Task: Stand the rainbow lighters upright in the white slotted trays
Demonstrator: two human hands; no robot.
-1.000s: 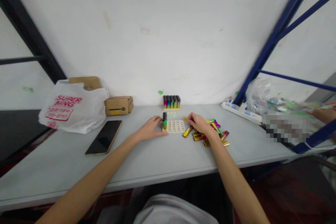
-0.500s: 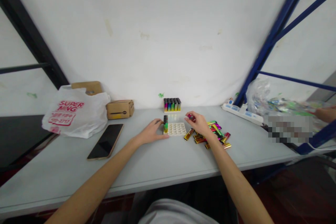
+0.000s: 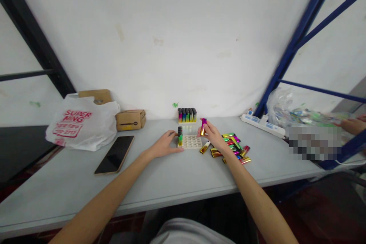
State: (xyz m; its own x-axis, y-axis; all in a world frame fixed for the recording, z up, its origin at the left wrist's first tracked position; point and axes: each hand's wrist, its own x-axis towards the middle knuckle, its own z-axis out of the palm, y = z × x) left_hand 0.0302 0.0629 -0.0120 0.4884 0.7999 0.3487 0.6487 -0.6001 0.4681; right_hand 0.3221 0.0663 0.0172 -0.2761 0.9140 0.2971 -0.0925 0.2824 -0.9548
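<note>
- Magenta lighter (image 3: 203, 126) stands upright, pinched in the right hand (image 3: 214, 137), just above the white tray (image 3: 192, 143) at its far right edge.
- Left hand (image 3: 166, 144) lies flat and unclenched against the tray's left edge, beside standing lighters (image 3: 180, 136).
- Loose lighters (image 3: 233, 148) lie right; bare table (image 3: 171, 179) near.

Quick count of the table (image 3: 171, 175): two trays, one white tray (image 3: 192, 143) with what looks like two lighters (image 3: 180, 136) standing at its left edge, one full tray (image 3: 187, 115) at the back, five or six across its front row; one pink lighter (image 3: 203, 126) in the right hand (image 3: 213, 137); a loose pile (image 3: 232, 148) of roughly a dozen more, too tangled for an exact number; two cardboard boxes (image 3: 130, 119); one phone (image 3: 114, 154); one shopping bag (image 3: 81, 124); one power strip (image 3: 262, 125); one clear bag (image 3: 281, 105).
</note>
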